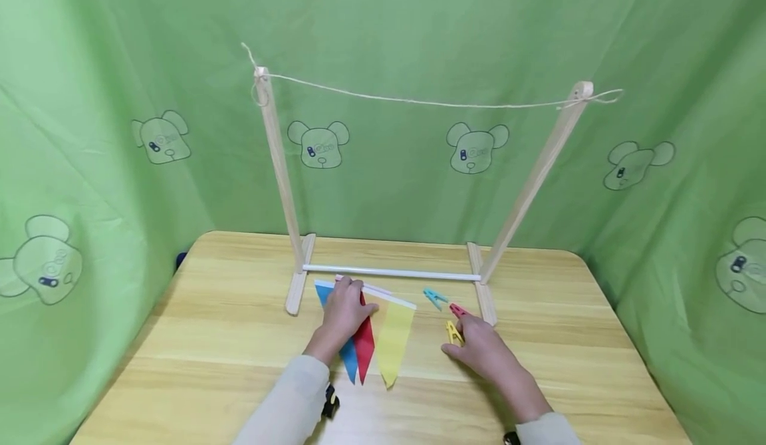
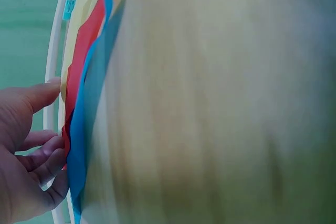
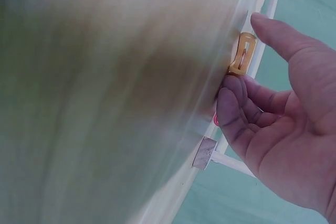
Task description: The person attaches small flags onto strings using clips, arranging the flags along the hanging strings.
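Blue (image 1: 348,358), red (image 1: 364,342) and yellow (image 1: 395,345) pennants with white top edges lie side by side on the table. My left hand (image 1: 346,308) rests over the top of the blue and red ones, thumb spread toward the yellow. In the left wrist view its fingertips (image 2: 55,163) are right at the edge of the red pennant. My right hand (image 1: 481,345) reaches over the clothespins; its fingers are at the red clothespin (image 1: 458,310), and its thumb lies apart, beside the yellow clothespin (image 1: 453,332). A blue clothespin (image 1: 435,297) lies just beyond.
Behind the pennants stands a wooden frame with two posts (image 1: 281,165), a white crossbar (image 1: 389,272) and flat feet. A thin string (image 1: 413,102) is tied between the post tops. Green curtain (image 1: 389,19) surrounds the wooden table (image 1: 209,338) at the back and sides.
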The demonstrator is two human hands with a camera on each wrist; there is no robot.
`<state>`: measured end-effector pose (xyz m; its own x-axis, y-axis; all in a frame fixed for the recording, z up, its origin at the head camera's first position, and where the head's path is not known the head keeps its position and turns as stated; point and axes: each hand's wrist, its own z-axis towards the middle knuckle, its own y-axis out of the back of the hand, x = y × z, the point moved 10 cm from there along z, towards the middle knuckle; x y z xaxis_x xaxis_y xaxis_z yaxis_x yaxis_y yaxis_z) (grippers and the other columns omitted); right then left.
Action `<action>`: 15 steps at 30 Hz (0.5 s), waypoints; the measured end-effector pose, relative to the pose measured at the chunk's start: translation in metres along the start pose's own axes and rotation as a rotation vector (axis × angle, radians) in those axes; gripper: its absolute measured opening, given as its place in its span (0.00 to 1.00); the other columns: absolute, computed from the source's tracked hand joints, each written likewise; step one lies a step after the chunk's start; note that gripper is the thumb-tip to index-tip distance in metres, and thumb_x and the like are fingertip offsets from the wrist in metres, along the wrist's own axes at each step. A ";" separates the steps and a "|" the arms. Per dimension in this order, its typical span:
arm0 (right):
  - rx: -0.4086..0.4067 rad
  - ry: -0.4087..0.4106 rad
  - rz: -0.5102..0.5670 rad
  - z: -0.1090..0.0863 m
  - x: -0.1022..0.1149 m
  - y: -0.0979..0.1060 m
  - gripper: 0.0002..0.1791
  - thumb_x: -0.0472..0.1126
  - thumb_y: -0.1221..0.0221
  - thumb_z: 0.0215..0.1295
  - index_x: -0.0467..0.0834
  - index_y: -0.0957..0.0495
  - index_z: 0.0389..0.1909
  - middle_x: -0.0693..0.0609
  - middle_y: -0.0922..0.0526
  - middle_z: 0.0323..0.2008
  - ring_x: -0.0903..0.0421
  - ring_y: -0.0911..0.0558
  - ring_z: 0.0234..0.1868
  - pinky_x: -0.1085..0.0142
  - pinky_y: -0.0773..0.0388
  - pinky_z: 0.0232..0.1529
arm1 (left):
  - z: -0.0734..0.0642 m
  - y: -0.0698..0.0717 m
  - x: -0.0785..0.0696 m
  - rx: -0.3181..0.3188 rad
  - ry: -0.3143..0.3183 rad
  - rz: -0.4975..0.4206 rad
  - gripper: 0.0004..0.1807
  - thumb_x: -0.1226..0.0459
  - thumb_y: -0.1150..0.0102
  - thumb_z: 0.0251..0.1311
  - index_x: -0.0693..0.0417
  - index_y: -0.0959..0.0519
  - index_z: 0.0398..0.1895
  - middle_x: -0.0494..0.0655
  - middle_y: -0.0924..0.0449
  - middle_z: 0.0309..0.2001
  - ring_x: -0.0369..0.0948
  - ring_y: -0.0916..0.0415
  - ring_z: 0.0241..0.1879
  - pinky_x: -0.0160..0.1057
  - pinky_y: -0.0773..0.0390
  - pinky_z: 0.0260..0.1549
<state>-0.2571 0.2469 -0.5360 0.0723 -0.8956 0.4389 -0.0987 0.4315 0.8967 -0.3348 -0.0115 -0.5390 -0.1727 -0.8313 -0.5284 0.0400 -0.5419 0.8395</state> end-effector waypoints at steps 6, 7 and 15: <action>0.005 -0.015 -0.002 0.000 -0.002 -0.001 0.21 0.43 0.23 0.55 0.38 0.24 0.37 0.51 0.30 0.26 0.55 0.31 0.27 0.65 0.33 0.26 | 0.000 0.000 -0.001 -0.004 -0.001 -0.004 0.25 0.55 0.20 0.53 0.60 0.15 0.48 0.53 0.22 0.46 0.48 0.24 0.41 0.47 0.18 0.43; 0.003 -0.014 -0.008 0.001 -0.002 -0.001 0.20 0.43 0.23 0.55 0.38 0.24 0.37 0.51 0.30 0.26 0.55 0.31 0.28 0.65 0.32 0.27 | 0.001 0.000 -0.001 -0.005 0.003 -0.012 0.24 0.55 0.20 0.53 0.60 0.16 0.48 0.53 0.22 0.45 0.48 0.24 0.41 0.47 0.17 0.42; -0.013 -0.002 -0.039 0.000 -0.001 0.000 0.20 0.43 0.23 0.53 0.38 0.24 0.34 0.52 0.30 0.26 0.56 0.31 0.27 0.65 0.32 0.27 | 0.001 0.001 0.003 -0.011 0.036 -0.044 0.20 0.57 0.19 0.51 0.59 0.18 0.40 0.51 0.24 0.41 0.46 0.25 0.36 0.44 0.18 0.37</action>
<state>-0.2575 0.2474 -0.5369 0.0738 -0.9120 0.4036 -0.0826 0.3977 0.9138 -0.3364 -0.0145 -0.5396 -0.1393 -0.8104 -0.5691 0.0439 -0.5792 0.8140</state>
